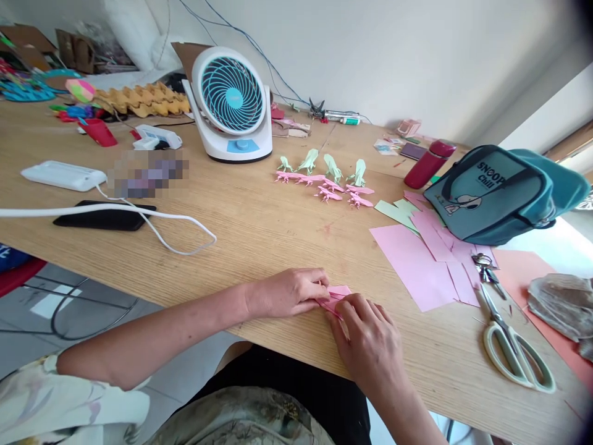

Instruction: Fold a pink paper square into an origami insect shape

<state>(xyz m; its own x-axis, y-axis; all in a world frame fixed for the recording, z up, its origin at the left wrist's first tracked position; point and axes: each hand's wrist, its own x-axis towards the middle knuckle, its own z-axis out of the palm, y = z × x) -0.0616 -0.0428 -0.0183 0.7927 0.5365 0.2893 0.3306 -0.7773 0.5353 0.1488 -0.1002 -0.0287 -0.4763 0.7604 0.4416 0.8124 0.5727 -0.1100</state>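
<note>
Close to the table's front edge, a small folded piece of pink paper [340,290] lies between my two hands. My left hand [296,292] has its fingers closed on the left end of the paper. My right hand [370,330] pinches the right end, its fingers bent over the folds. Part of the paper is covered by my fingers. Farther back stand several pink paper insects [328,196], with several light green paper insects [332,167] in a row behind them.
To the right lie pink paper sheets [414,266], scissors [512,352], a teal bag [491,198] and a red bottle [428,164]. A white fan [234,99] stands at the back. On the left are a white cable [185,252] and a black flat case [104,217].
</note>
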